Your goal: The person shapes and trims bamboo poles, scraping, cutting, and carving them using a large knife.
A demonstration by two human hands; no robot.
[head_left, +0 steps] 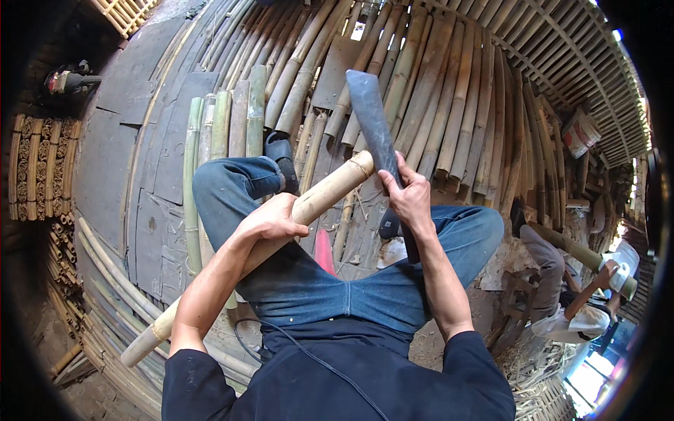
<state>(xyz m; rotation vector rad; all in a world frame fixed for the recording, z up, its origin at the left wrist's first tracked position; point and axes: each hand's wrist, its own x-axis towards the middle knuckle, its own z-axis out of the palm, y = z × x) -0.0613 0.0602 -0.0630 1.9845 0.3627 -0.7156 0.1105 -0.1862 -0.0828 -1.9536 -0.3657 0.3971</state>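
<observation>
My left hand (pixel 275 219) is wrapped round a pale, dry bamboo pole (pixel 331 186). The pole slants across my left thigh, its upper end between my knees and its lower end passing under my left forearm to the lower left. In my right hand (pixel 408 193) is a machete (pixel 371 116) with a broad dark grey blade pointing up and away from me. The blade stands right beside the pole's upper end; whether they touch I cannot tell. Below my right hand, the machete's dark rear end runs down along my wrist.
Rows of bamboo poles (pixel 456 98) lie ahead. Cut green lengths (pixel 220 123) lie by my left knee, with long bamboo strips (pixel 116 263) further left. Something red (pixel 324 251) is between my legs. At the right, another person (pixel 579 316) handles a thick bamboo pole (pixel 565 247).
</observation>
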